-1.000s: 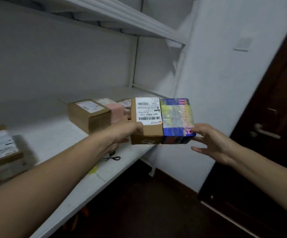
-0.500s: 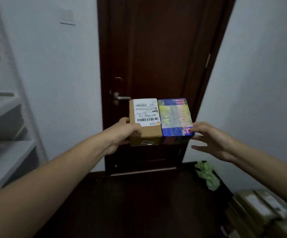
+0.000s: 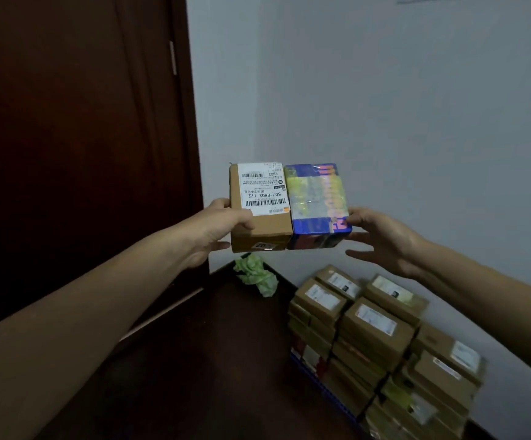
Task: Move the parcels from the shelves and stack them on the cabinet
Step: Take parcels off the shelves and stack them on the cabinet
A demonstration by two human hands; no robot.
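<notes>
While the two parcels are hanging in the air side by side, the left hand (image 3: 216, 230) is forming the firmer grip. Its thumb is lying curled over the top of the brown parcel (image 3: 261, 204) near the white label, with the fingers tucked under the box, so that grip is clamped on the cardboard. The right hand (image 3: 381, 239) is working differently. Its fingers are apart and mostly straight, the uppermost one pressing against the outer edge of the blue parcel (image 3: 316, 204) while the lower ones are reaching free beneath. The blue parcel is touching the brown one along a full side, and by my reading the pair is being carried as one block by inward squeeze. Both are sitting level, above and to the left of the stack of parcels (image 3: 375, 331). The stack is standing on the dark surface (image 3: 194, 376), seemingly the cabinet top, against the wall (image 3: 385, 90). A crumpled green thing (image 3: 254, 276) is lying on that surface near the corner, beside the dark door (image 3: 67, 122).

Doing this step well is looking like a matter of holding the inward pressure steady until the block is over the stack, since the blue wrapping looks glossy and may be slipping easily. Lowering both flat onto a level top layer, then sliding the right fingers out before loosening the left, should be leaving the stack square.
</notes>
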